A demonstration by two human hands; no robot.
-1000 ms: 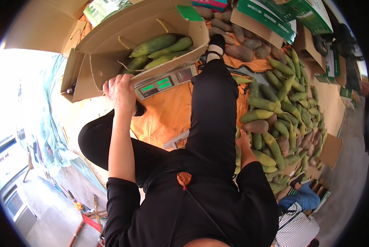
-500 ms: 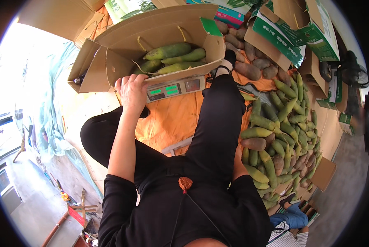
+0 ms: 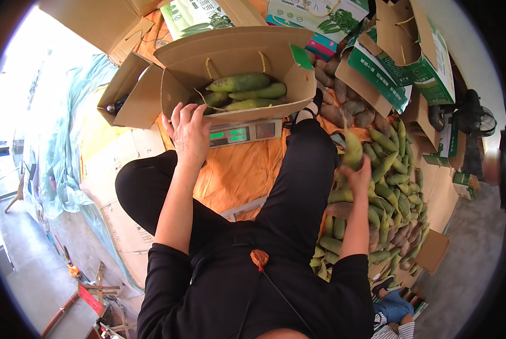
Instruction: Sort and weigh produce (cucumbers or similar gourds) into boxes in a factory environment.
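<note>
My left hand (image 3: 189, 134) rests at the near left corner of an open cardboard box (image 3: 236, 117), its fingers spread and the fingertips over the rim. Inside the box lie several long green radishes (image 3: 240, 83). Beneath the box, the front of a digital scale (image 3: 246, 134) with lit green digits shows. On the right, my right hand (image 3: 359, 176) is closed around the lower end of a green radish (image 3: 352, 150). That radish points upward, above a large pile of green radishes (image 3: 385, 195) beside my right leg.
Reddish-brown roots (image 3: 343, 113) lie behind the pile. Open green and brown cartons (image 3: 414, 53) stand at the far right, near a black fan (image 3: 474, 116). An orange sheet (image 3: 236, 175) covers the floor between my legs. Another person's jeans (image 3: 394, 309) show at the lower right.
My right hand has risen from beside my leg and now holds a green radish. The left hand's fingers have spread at the box rim. The view has shifted slightly.
</note>
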